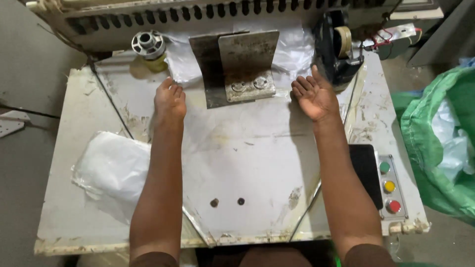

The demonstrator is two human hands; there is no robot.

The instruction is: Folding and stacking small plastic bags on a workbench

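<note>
Left hand (169, 101) curled, right hand (313, 96) spread, both empty, flanking metal bracket (241, 66), flattening clear plastic sheet (237, 138) against bench (64, 207).

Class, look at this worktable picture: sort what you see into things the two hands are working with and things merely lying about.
In hand:
left hand, on the clear plastic sheet
right hand, palm up, empty
metal angle bracket between them

Lying about:
stack of plastic bags
metal spool
tape dispenser
button panel
green sack
</note>
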